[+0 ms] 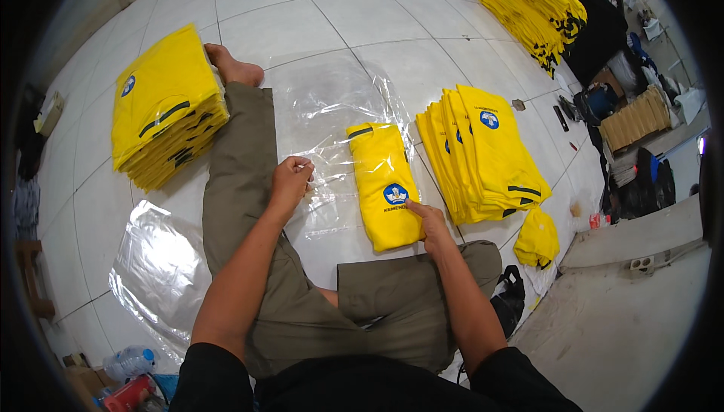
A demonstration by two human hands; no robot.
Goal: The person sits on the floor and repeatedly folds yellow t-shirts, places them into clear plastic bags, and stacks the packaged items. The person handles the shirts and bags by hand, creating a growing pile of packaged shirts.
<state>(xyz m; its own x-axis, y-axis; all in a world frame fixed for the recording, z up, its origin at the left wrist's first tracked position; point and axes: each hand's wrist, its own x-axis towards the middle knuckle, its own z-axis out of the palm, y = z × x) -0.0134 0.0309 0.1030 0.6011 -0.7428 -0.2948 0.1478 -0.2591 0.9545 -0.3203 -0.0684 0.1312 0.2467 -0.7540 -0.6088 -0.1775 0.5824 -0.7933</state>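
Observation:
A folded yellow shirt [377,163] with a round blue emblem lies in front of me, over the right part of a clear plastic bag [302,103] spread on the floor. My right hand [428,225] grips the shirt's near right edge, thumb on top and the other fingers hidden beneath. At the bag's left side, my left hand [292,182] has its fingers pinched together on the thin film. Right of the shirt is a fanned stack of folded yellow shirts [490,163] with the same emblem.
A tall pile of bagged yellow shirts [166,103] stands beside my left foot. More clear plastic bags [162,261] lie left of my leg. A crumpled yellow cloth [537,238] sits near my right knee. Further yellow garments [532,9] are heaped at the far right.

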